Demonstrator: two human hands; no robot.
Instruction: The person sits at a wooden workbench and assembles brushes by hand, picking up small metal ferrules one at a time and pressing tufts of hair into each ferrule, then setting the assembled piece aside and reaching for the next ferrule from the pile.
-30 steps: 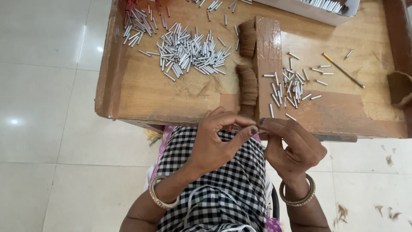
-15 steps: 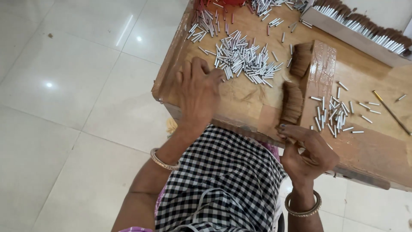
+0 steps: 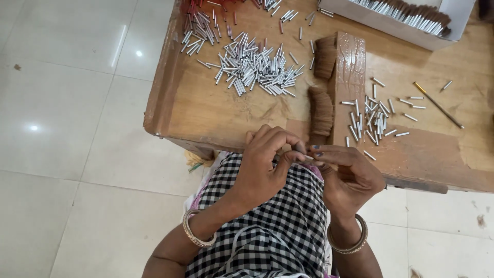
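My left hand and my right hand meet above my lap, just off the near edge of the wooden table. Between their fingertips is a short silver metal tube, pinched from both ends. Anything else inside my right hand is hidden by its curled fingers. The nearest thing on the table is a tuft of brown bristles, lying against an upright wooden block. A big pile of silver tubes lies beyond my left hand. A smaller scatter of tubes lies beyond my right.
A second bristle tuft lies farther back along the block. A white box of tubes fitted with bristles stands at the back right. A thin gold-tipped stick lies on the right. Pale floor tiles spread to the left.
Half a second ago my left hand lay on the table beside the big tube pile. It has come back to my right hand, and the silver tube is now between them.
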